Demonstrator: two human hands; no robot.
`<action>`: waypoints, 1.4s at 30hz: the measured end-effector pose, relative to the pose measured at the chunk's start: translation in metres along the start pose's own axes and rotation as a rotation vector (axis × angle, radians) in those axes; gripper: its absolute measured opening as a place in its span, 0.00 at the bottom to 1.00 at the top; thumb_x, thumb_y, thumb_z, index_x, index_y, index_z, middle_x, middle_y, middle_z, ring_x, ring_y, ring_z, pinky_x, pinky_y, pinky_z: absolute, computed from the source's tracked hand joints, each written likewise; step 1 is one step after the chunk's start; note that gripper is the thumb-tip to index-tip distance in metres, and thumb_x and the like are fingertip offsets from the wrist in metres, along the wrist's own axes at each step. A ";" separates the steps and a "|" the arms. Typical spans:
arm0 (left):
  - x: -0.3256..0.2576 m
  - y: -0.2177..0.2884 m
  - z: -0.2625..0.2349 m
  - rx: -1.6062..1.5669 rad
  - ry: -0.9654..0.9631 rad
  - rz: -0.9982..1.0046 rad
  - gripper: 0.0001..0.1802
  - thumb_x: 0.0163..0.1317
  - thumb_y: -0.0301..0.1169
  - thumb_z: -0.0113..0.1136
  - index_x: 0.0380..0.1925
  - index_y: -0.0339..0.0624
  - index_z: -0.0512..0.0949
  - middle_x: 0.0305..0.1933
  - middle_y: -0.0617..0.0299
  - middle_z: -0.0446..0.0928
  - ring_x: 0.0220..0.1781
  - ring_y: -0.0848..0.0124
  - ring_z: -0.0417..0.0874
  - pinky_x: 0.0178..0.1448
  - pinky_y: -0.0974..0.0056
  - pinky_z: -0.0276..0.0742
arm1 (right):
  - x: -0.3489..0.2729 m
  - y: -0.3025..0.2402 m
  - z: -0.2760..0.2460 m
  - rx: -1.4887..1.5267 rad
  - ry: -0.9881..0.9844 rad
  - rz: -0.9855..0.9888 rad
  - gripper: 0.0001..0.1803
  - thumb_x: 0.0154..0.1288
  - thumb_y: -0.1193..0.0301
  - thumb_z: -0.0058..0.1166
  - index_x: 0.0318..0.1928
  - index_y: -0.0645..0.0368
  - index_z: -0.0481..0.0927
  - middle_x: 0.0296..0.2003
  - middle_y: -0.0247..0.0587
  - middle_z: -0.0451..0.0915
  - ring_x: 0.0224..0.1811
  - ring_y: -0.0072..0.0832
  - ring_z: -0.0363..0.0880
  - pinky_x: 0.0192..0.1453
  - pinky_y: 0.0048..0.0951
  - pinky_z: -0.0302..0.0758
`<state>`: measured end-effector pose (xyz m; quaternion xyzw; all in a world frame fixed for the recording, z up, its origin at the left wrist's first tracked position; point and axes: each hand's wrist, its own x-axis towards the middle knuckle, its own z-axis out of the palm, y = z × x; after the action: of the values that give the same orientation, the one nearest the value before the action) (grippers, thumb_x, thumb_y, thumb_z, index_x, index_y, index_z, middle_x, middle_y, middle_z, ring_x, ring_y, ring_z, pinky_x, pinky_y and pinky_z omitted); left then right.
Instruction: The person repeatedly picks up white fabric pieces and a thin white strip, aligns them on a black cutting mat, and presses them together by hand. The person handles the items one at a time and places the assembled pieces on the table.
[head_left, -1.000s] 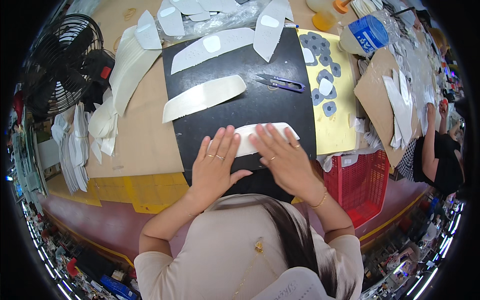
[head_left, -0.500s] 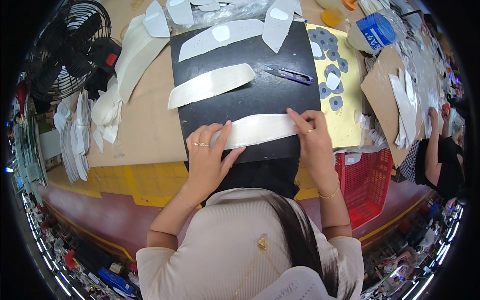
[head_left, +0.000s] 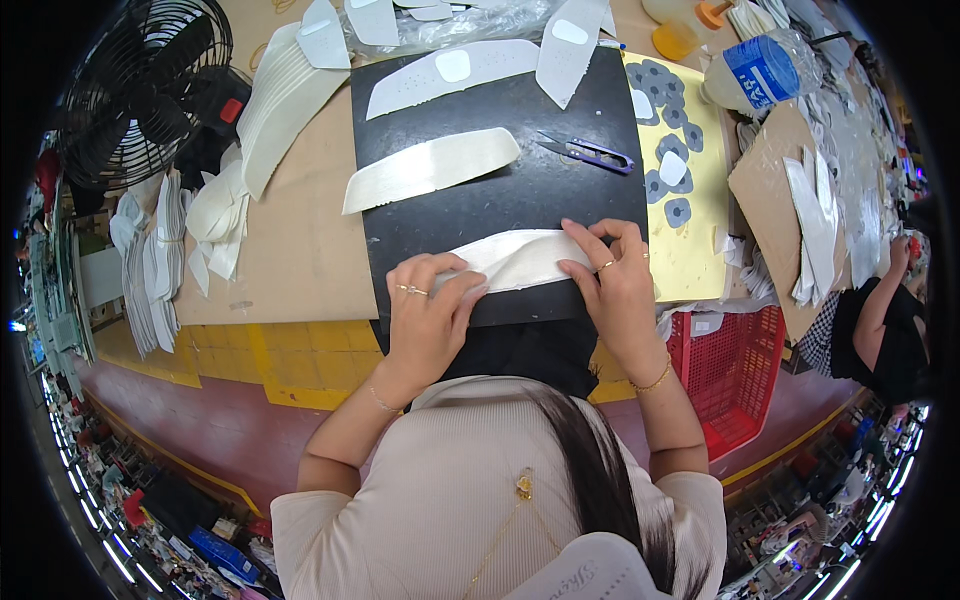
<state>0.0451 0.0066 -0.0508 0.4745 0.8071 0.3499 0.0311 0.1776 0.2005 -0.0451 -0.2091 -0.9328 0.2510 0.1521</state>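
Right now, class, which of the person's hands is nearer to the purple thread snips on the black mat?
Right. The right hand lies just below the snips; the left hand is farther off, down-left.

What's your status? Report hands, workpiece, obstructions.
Left hand and right hand both pressing the white curved piece, one at each end. Piece flat on black mat. Snips lie apart, nothing in the way.

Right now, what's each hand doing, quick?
Left hand: fingers curled, pinching the left end of the white curved piece.
Right hand: fingers curled, gripping the piece's right end on the black mat.
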 end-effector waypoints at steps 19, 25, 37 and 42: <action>0.003 -0.015 -0.031 -1.005 -0.401 -0.201 0.08 0.61 0.17 0.60 0.33 0.44 0.74 0.42 0.54 0.86 0.55 0.60 0.84 0.68 0.50 0.67 | 0.009 0.004 -0.026 0.087 -0.156 0.274 0.17 0.56 0.66 0.68 0.42 0.60 0.80 0.37 0.43 0.75 0.39 0.42 0.76 0.46 0.38 0.71; 0.000 -0.025 -0.016 -1.068 -0.099 -0.618 0.05 0.68 0.20 0.57 0.42 0.36 0.72 0.40 0.57 0.79 0.42 0.72 0.83 0.51 0.65 0.83 | 0.004 0.018 -0.096 0.448 -0.102 0.406 0.09 0.64 0.69 0.64 0.37 0.62 0.82 0.31 0.29 0.79 0.31 0.13 0.70 0.35 0.17 0.66; 0.022 -0.003 -0.022 -0.911 -0.146 -0.529 0.11 0.69 0.21 0.56 0.49 0.31 0.75 0.49 0.58 0.74 0.47 0.71 0.81 0.46 0.67 0.88 | -0.081 0.179 -0.213 -0.565 0.853 0.868 0.37 0.60 0.51 0.66 0.62 0.64 0.76 0.42 0.43 0.82 0.45 0.30 0.80 0.52 0.34 0.76; 0.041 0.013 -0.021 -0.959 -0.101 -0.410 0.11 0.69 0.21 0.55 0.49 0.32 0.76 0.47 0.58 0.74 0.45 0.73 0.82 0.43 0.70 0.87 | -0.016 0.037 -0.108 0.687 0.108 0.405 0.43 0.56 0.62 0.70 0.69 0.60 0.66 0.57 0.38 0.76 0.19 0.08 0.64 0.23 0.09 0.62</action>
<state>0.0241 0.0317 -0.0163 0.2555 0.6300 0.6436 0.3517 0.2454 0.2656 0.0223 -0.3386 -0.7251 0.5619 0.2093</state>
